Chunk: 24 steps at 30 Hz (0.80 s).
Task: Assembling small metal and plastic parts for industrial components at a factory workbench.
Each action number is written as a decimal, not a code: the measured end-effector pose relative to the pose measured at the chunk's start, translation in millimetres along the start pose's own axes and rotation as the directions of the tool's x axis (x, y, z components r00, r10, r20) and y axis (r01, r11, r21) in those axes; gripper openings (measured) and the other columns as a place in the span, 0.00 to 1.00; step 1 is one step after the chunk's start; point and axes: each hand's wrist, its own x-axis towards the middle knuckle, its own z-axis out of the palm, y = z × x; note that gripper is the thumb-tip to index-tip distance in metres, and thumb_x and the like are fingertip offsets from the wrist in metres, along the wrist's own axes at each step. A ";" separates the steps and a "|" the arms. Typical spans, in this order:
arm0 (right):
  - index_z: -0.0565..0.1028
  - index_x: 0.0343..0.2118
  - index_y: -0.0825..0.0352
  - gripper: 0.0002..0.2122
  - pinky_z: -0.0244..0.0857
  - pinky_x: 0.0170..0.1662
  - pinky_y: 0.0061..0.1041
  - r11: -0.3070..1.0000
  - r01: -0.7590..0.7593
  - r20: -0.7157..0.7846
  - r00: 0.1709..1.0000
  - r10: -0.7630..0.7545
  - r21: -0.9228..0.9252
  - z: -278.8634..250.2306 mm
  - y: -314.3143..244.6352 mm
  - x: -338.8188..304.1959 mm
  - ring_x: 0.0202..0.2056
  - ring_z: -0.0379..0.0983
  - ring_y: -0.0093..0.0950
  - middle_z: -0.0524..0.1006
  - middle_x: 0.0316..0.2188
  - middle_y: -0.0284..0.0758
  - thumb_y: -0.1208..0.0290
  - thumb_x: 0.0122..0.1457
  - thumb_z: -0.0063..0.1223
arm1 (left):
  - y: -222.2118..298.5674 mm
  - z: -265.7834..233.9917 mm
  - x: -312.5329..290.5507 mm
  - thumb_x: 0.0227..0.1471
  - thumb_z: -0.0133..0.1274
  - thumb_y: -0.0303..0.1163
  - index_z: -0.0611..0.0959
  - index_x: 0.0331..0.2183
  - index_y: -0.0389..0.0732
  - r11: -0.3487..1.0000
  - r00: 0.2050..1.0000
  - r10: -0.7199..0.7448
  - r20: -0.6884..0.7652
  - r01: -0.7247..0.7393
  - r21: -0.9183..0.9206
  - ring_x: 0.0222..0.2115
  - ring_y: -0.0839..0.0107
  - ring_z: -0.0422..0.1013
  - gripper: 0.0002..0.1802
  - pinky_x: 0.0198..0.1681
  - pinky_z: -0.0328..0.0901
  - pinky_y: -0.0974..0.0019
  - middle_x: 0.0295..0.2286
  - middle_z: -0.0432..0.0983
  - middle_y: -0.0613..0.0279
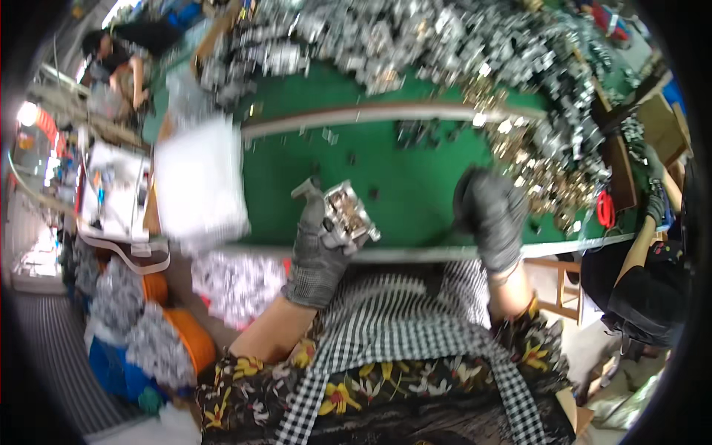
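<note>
My left hand (315, 248), in a grey knitted glove, is closed around a small silvery metal fitting (345, 213) with brass-toned parts on its face. It holds the fitting above the near edge of the green table (415, 178). A short metal piece sticks out by the left thumb; whether it belongs to the fitting I cannot tell. My right hand (493, 211), in a dark grey glove, hovers over the table's right part, beside a heap of brass-coloured pieces (545, 174). Motion blurs its fingers, so what they hold, if anything, cannot be made out.
Silvery metal parts (415, 37) are heaped across the far side, behind a pale strip (363, 115). A white stack (200, 182) lies at left. Orange and blue tubs (189, 334) with bagged parts stand lower left. Other people sit at far left (115, 67) and right (645, 274).
</note>
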 end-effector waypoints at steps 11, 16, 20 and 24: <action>0.71 0.18 0.69 0.08 0.60 0.21 0.21 0.916 -0.089 -0.451 0.886 -0.108 -0.392 7.5 -31.1 -15.6 0.16 0.66 0.21 0.71 0.14 0.33 0.73 0.52 0.51 | 87.2 138.5 262.8 0.46 0.60 0.31 0.79 0.35 0.35 0.420 0.811 0.583 0.053 -0.357 0.834 0.25 0.75 0.68 0.13 0.31 0.64 0.66 0.27 0.77 0.63; 0.72 0.19 0.69 0.08 0.62 0.23 0.25 0.872 -0.077 -0.449 0.877 -0.172 -0.484 -1.4 -28.1 -14.7 0.16 0.68 0.28 0.73 0.16 0.38 0.73 0.50 0.52 | 129.3 150.1 402.7 0.41 0.61 0.41 0.81 0.28 0.38 0.045 0.700 0.653 0.290 -0.418 0.908 0.23 0.68 0.69 0.16 0.32 0.64 0.62 0.23 0.77 0.58; 0.71 0.17 0.68 0.09 0.63 0.24 0.27 0.880 -0.063 -0.413 0.897 -0.157 -0.471 -1.8 -35.3 -12.4 0.18 0.69 0.31 0.74 0.18 0.38 0.72 0.50 0.53 | 150.0 161.9 441.0 0.38 0.62 0.45 0.82 0.29 0.37 -0.152 0.752 0.586 0.302 -0.264 0.952 0.30 0.59 0.73 0.21 0.38 0.65 0.60 0.28 0.79 0.51; 0.73 0.18 0.66 0.09 0.63 0.25 0.30 0.842 -0.066 -0.385 0.906 -0.174 -0.535 -2.9 -33.6 -15.6 0.20 0.70 0.35 0.73 0.19 0.38 0.68 0.51 0.52 | 140.0 189.9 434.7 0.38 0.63 0.48 0.80 0.38 0.36 -0.269 0.861 0.389 0.328 -0.235 0.934 0.39 0.55 0.74 0.29 0.45 0.65 0.60 0.37 0.77 0.47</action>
